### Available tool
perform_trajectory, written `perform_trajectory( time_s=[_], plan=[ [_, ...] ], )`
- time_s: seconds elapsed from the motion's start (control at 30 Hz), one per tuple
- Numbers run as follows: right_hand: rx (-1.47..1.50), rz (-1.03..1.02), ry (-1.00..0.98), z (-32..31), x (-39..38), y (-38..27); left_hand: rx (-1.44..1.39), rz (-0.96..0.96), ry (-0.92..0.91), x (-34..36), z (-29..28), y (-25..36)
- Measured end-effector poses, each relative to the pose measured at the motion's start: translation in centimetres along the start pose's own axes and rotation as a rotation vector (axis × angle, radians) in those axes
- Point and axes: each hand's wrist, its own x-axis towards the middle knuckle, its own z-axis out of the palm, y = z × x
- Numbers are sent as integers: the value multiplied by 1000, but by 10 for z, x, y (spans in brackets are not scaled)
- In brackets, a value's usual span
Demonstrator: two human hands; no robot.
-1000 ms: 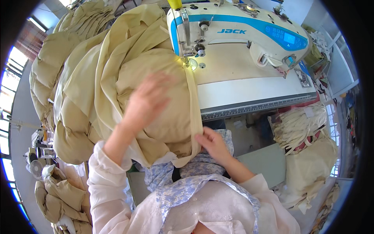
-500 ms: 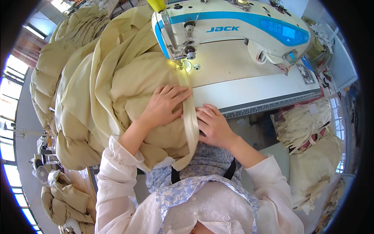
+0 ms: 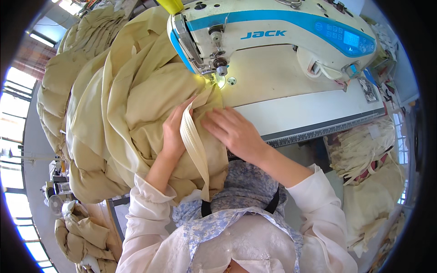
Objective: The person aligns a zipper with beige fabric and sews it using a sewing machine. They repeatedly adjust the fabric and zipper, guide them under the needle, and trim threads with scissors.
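A puffy beige padded garment [image 3: 150,98] lies bunched across the left of the sewing table and runs up under the needle area of a white and blue sewing machine [image 3: 273,27]. Along its near right edge a cream zipper tape [image 3: 195,143] is folded up and over, its teeth showing. My left hand [image 3: 174,134] is closed at the tape's left side, its fingertips partly hidden behind the tape and cloth. Just right of the tape, my right hand [image 3: 234,134] rests on the beige cloth with fingers stretched out, slightly blurred.
A ruler strip [image 3: 327,127] runs along the table's front edge. Pale fabric strips [image 3: 359,145] lie heaped at the right, above a cream cloth pile [image 3: 371,195]. More beige padded pieces [image 3: 82,234] and a small fan [image 3: 55,204] are at the lower left.
My left hand has turned and lifted the zipper tape, folding it leftward. My right hand has moved up and left onto the cloth. The view has shifted slightly.
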Motion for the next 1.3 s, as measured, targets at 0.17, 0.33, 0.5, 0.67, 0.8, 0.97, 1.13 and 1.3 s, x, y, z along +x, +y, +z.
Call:
perform_trajectory(
  time_s=[0.17,0.33,0.5,0.67,0.8,0.97,1.13,1.3],
  plan=[
    [223,-147,-112,9,1,15,8,188,-39,33,-13,6],
    [470,-376,-43,-10,-35,-1,82,369,-213,40,0,9],
    [376,-290,9,-14,-39,-8,197,424,-300,9,4,0],
    [252,-237,79,-9,-30,-13,135,354,-323,14,0,4],
    [435,-225,66,-11,-40,-1,5,251,-274,29,-9,7],
    [472,-223,7,-21,-33,5,170,476,-353,38,-4,10],
    [509,-193,-31,-19,-35,6,261,489,-388,23,2,6],
    [486,-190,-27,-24,-30,7,330,528,-340,26,5,8]
  ],
)
